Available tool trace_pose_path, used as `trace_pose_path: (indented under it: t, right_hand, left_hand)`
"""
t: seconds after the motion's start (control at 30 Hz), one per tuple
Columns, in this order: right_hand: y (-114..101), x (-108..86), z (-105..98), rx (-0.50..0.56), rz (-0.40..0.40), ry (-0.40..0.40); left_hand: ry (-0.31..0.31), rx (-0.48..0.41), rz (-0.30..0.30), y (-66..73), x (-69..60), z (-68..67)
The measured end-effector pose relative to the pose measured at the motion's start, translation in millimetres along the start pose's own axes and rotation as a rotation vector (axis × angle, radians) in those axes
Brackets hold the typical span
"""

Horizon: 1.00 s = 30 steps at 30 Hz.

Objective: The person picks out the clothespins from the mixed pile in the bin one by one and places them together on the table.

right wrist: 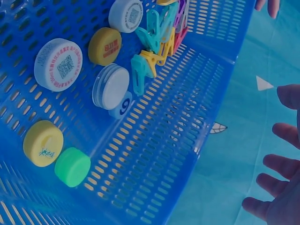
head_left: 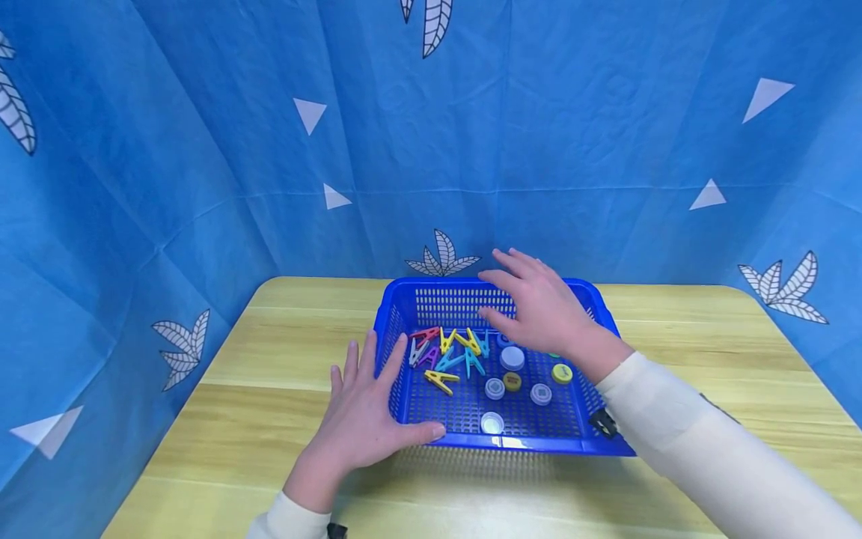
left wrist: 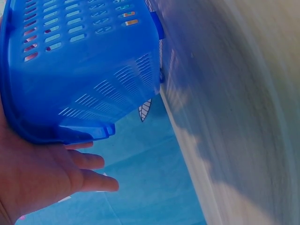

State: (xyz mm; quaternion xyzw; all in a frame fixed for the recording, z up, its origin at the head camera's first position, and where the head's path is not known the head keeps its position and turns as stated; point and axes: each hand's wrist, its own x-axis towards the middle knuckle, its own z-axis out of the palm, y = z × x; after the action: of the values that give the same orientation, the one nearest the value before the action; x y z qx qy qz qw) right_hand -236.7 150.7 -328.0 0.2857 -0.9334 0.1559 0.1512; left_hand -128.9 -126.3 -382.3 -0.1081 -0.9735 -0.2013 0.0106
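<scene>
A blue plastic basket point(head_left: 539, 443) holds small clothespins point(head_left: 450, 361) in red, yellow, teal, purple and white on its left side. Bottle caps point(head_left: 512, 358) in white, yellow and green lie toward the middle and right. My left hand point(head_left: 360, 419) is spread at the basket's front left corner, fingers straight and holding nothing; whether it touches the rim I cannot tell. Above the back right part of the basket hovers my right hand point(head_left: 542, 311), its fingers loosely spread with nothing in them. In the right wrist view, a blue piece point(right wrist: 123, 107) marked with a digit lies partly under a white cap point(right wrist: 111, 86).
The basket stands on a light wooden table point(head_left: 269, 374). A blue cloth point(head_left: 417, 150) with white leaf and triangle prints hangs behind and along the sides. Slotted walls point(left wrist: 112, 89) rise around the basket's contents.
</scene>
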Motion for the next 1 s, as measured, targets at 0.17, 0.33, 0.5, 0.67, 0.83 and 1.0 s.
trace_pose_path:
  t: [0.17,0.33,0.5,0.67,0.83,1.0]
  right_hand:
    - [0,-0.3,7,-0.021,-0.002,-0.012]
    - [2,-2.2,15,-0.035,0.0,-0.014]
    - [3,-3.6,19,-0.034,-0.006,-0.012]
    - [3,-3.6,21,-0.033,-0.009,-0.03]
    - [4,-3.0,24,-0.033,-0.006,-0.053]
    - [5,-1.6,28,-0.038,-0.012,-0.067]
  left_hand:
    - [-0.003,0.002,0.003,-0.2,0.3,0.1]
    - [-0.014,0.005,-0.006,0.0,-0.2,1.3]
    - [-0.007,0.004,-0.007,-0.5,-0.4,2.8]
    - [-0.002,0.007,-0.011,-0.7,-0.4,2.7]
    - [-0.003,0.006,-0.01,-0.6,-0.1,1.9]
    - [-0.004,0.005,-0.011,-0.6,0.2,1.3]
